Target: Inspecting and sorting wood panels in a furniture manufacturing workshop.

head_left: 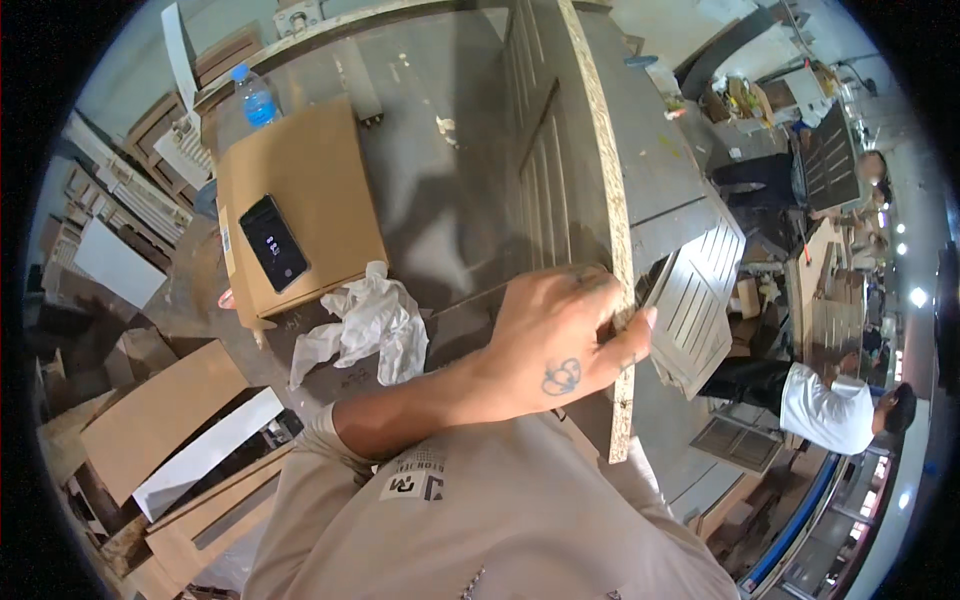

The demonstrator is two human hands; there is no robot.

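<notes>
- One box [300, 195] sits left on the counter [420, 130], a phone [273, 243] on it, a bottle [256, 97] behind, a white rag [368, 322] in front.
- Left hand [560, 345]: fingers [590, 285] curled over the top edge of the panel [560, 160], thumb against its raw edge.
- Panel stands on edge on the counter; work looks mid-way.
- Right hand unseen.

1. I see a flat brown cardboard box [300, 200] on the grey workbench, at the left; a small white label [226, 240] sits on its left side wall.
2. A black phone [273, 243] lies on this box; its dark screen glows faintly.
</notes>
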